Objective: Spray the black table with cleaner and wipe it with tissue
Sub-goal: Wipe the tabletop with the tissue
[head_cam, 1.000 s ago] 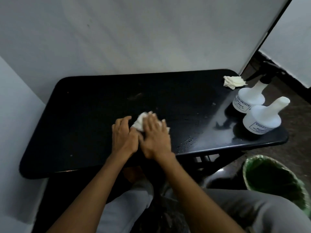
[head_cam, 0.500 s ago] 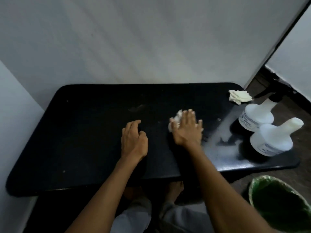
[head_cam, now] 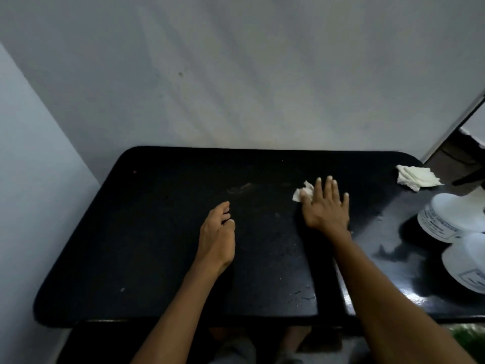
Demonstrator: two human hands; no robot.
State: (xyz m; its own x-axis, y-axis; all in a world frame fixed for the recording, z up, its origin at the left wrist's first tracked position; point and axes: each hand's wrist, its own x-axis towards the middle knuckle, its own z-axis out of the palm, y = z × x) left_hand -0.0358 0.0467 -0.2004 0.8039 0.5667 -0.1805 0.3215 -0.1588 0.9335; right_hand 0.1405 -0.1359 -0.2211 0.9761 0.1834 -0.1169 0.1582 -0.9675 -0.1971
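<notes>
One wad of tissue (head_cam: 303,193) sits right of centre on the black bench (head_cam: 157,232), flattened under the right hand (head_cam: 325,206), fingers spread straight to press it down for wiping. Left hand (head_cam: 217,235) rests loosely curled and empty, likely bracing; spare tissue (head_cam: 416,177) and two spray bottles (head_cam: 451,219) wait far right.

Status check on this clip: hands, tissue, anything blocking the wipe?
Right hand flat, pressing tissue on black table. Left hand rests empty, loosely curled. Spare tissue wad and two white bottles crowd the right end.
</notes>
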